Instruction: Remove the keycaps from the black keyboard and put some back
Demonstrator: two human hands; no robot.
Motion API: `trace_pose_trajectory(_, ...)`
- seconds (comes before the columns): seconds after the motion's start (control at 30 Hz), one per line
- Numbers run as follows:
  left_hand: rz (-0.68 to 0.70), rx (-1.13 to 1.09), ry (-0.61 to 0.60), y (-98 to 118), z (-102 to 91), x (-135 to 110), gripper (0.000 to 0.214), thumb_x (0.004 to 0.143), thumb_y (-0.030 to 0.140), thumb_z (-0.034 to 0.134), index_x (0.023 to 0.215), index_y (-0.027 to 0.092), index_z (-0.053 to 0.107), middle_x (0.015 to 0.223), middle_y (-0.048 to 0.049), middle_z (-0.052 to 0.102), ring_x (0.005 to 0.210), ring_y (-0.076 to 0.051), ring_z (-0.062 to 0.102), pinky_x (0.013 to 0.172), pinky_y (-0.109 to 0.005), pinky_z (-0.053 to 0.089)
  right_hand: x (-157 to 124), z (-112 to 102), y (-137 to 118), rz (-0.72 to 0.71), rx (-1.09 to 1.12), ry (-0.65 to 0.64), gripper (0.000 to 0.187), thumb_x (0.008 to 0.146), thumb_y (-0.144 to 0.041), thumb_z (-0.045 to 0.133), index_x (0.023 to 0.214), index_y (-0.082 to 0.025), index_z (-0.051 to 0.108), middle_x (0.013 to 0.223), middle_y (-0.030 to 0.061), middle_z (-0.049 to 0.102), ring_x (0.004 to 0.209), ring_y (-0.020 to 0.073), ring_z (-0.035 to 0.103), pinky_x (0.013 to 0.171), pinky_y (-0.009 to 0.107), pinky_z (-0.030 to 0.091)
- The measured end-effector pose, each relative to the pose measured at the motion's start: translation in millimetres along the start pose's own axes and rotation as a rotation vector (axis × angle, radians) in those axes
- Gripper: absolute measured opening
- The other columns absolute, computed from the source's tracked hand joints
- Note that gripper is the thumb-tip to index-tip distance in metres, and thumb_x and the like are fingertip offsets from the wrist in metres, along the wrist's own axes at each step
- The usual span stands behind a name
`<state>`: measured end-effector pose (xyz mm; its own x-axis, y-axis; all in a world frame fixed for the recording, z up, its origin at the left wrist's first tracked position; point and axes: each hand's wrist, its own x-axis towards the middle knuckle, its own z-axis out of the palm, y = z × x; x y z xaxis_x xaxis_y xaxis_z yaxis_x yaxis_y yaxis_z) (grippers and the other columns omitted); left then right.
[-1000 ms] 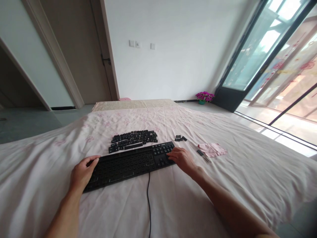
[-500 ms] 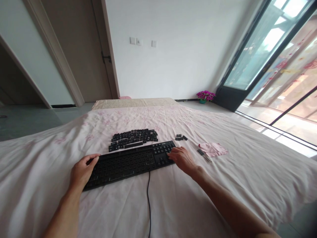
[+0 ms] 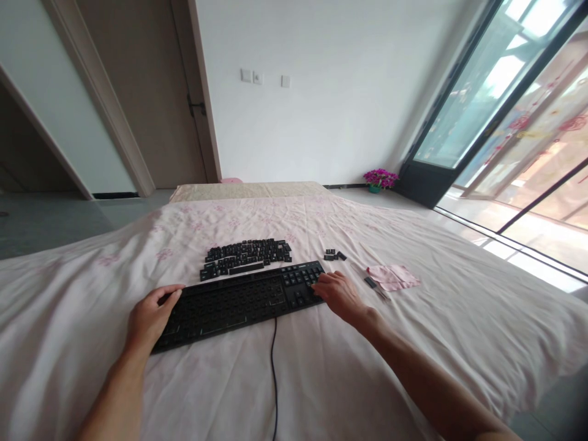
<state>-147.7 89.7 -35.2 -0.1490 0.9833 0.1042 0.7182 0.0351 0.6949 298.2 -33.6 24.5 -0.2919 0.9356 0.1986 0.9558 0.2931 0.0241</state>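
Note:
A black computer keyboard (image 3: 248,300) lies slightly tilted across the bed, most of its main section stripped of keycaps. Keycaps do sit on the number pad at its right end. My left hand (image 3: 154,315) grips the keyboard's far left corner between thumb and fingers. Over the number pad, my right hand (image 3: 340,294) has its fingers bent and close together, touching the keys; whatever is under the fingertips is hidden. Loose black keycaps (image 3: 248,254) are laid out in rows just beyond the keyboard. A smaller group of keycaps (image 3: 333,254) lies past its right end.
Right of my right hand are a pink cloth (image 3: 395,277), a small dark piece (image 3: 370,282) and a thin tool (image 3: 382,294). The keyboard's cable (image 3: 274,380) runs toward me over the wrinkled bedsheet (image 3: 215,392). A flower pot (image 3: 380,179) stands by the glass door.
The view has shifted very slightly. Both hands stay in place on the keyboard, and no keycap has visibly moved.

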Motion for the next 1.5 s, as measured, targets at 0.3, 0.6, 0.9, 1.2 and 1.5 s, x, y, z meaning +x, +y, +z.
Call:
trace_pose_trajectory(0.3, -0.004, 0.018, 0.015, 1.9, -0.1, -0.5, 0.035, 0.078, 0.048, 0.057, 0.102, 0.028, 0.072, 0.096, 0.0005, 0.074, 0.087, -0.020, 0.066, 0.072, -0.026, 0.047, -1.0, 3.1, -4.0, 0.026, 0.037, 0.004, 0.023, 0.096, -0.030, 0.052, 0.084, -0.021, 0.070, 0.078, 0.0019, 0.061, 0.071, 0.0123, 0.052, 0.067, 0.029, 0.026)
trace_pose_trajectory(0.6, -0.005, 0.024, 0.013, 1.4, -0.5, -0.4, 0.035, 0.078, 0.048, 0.057, 0.103, 0.028, 0.072, 0.097, 0.0004, 0.074, 0.088, -0.021, 0.066, 0.074, -0.026, 0.047, -4.2, 1.6, -13.4, -0.018, -0.077, -0.028, 0.020, 0.095, -0.019, 0.047, 0.091, -0.019, 0.067, 0.082, 0.0041, 0.061, 0.074, 0.0157, 0.051, 0.070, 0.032, 0.029)
trace_pose_trajectory(0.9, -0.001, 0.048, 0.002, -1.6, 0.2, 2.1, 0.033, 0.080, 0.047, 0.055, 0.102, 0.030, 0.072, 0.097, 0.0014, 0.073, 0.087, -0.021, 0.066, 0.070, -0.026, 0.046, -19.1, 4.7, -30.8, -0.018, -0.193, -0.034, 0.040, 0.084, -0.001, 0.046, 0.119, -0.015, 0.057, 0.095, 0.0097, 0.060, 0.082, 0.0224, 0.053, 0.074, 0.037, 0.036)
trace_pose_trajectory(1.2, 0.005, 0.048, 0.001, -5.7, 2.1, 5.1, 0.033, 0.079, 0.049, 0.056, 0.101, 0.031, 0.072, 0.100, 0.0012, 0.074, 0.089, -0.023, 0.067, 0.073, -0.028, 0.047, -13.1, -8.5, -16.2, 0.051, -0.007, -0.041, 0.035, 0.088, -0.006, 0.047, 0.108, -0.025, 0.068, 0.087, 0.0049, 0.063, 0.079, 0.0175, 0.056, 0.073, 0.031, 0.037)
trace_pose_trajectory(1.5, -0.028, 0.028, -0.018, -5.8, 2.3, 6.5, 0.033, 0.079, 0.049, 0.057, 0.101, 0.031, 0.072, 0.100, 0.0010, 0.073, 0.091, -0.023, 0.066, 0.075, -0.029, 0.047, 46.1, -1.9, 99.0, 0.482, 0.028, 0.072, 0.024, 0.091, -0.028, 0.054, 0.103, -0.028, 0.075, 0.107, 0.0031, 0.070, 0.099, 0.0199, 0.057, 0.083, 0.028, 0.040)
